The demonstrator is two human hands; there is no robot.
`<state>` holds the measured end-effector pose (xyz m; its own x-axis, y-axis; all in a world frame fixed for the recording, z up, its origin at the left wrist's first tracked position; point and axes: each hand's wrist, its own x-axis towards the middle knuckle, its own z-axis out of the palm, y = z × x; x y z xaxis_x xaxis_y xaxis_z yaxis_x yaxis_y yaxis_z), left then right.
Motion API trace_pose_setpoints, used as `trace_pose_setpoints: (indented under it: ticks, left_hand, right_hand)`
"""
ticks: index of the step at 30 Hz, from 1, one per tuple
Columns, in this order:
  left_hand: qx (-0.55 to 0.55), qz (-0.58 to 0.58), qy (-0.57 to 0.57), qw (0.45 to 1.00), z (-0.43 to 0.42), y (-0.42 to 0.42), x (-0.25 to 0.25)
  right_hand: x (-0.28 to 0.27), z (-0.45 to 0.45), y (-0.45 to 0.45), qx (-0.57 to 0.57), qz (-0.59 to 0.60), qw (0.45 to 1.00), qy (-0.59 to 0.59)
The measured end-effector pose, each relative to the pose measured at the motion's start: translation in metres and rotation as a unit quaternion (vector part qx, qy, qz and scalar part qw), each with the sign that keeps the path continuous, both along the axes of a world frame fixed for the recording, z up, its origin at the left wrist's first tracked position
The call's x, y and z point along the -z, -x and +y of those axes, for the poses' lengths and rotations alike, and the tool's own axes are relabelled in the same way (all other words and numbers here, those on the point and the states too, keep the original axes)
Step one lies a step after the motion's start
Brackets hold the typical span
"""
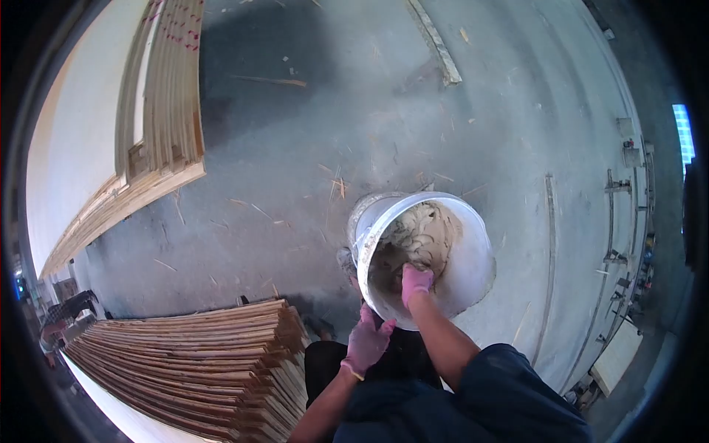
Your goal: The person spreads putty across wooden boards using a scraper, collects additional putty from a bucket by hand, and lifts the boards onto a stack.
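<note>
Clothing (458,402); right hand (417,283) inside bucket rim (428,196), grip hidden; left hand (367,343) open; floor (502,133) around.

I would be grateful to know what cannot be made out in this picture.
All in the head view:
- Fingertips of the right hand: hidden by the hand itself and shadow in the bucket.
- Bucket's bottom: hidden by the grey mix.
- Whether the left hand grips the bucket: contact unclear at this angle.
- Upper wooden sheets: cut off by the top edge.
</note>
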<state>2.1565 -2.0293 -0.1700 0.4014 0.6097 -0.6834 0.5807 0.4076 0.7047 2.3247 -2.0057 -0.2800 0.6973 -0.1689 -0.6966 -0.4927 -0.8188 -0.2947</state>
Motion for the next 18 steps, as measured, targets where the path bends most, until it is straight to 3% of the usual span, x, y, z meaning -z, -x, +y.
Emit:
trace_pose_setpoints:
  ticks: [2,3,6,7,10,12,13,15,18]
  left_hand:
    - [0.004,0.056,0.046,0.997,-0.003,-0.009,0.009]
    - [0.004,0.045,0.046,0.998,0.001,-0.012,0.009]
    - [-0.001,0.021,0.040,0.999,0.003,-0.009,-0.001]
    - [-0.008,0.009,0.023,1.000,0.005,-0.012,-0.001]
    - [-0.016,0.008,0.019,1.000,0.005,-0.010,0.010]
    - [-0.015,0.008,0.035,0.999,-0.001,-0.011,0.008]
    - [-0.018,0.004,0.034,0.999,0.002,-0.012,0.007]
    - [-0.024,0.002,0.035,0.999,0.006,-0.012,0.001]
    - [-0.030,0.003,0.036,0.999,0.006,-0.009,-0.003]
  right_hand:
    - [0.030,-0.048,-0.016,-0.277,0.001,0.957,-0.085]
    - [0.044,-0.062,-0.025,-0.409,0.004,0.903,-0.129]
    - [0.051,-0.034,-0.043,-0.664,-0.160,0.723,-0.097]
    - [0.071,-0.030,-0.042,-0.659,-0.071,0.745,-0.075]
    - [0.085,-0.021,-0.035,-0.640,-0.064,0.765,-0.049]
    - [0.081,-0.024,-0.037,-0.385,0.128,0.907,-0.114]
    - [0.082,-0.014,-0.039,-0.241,0.215,0.935,-0.149]
    - [0.033,0.014,-0.040,-0.244,0.294,0.916,-0.124]
    - [0.060,-0.020,-0.067,-0.514,0.272,0.769,-0.266]
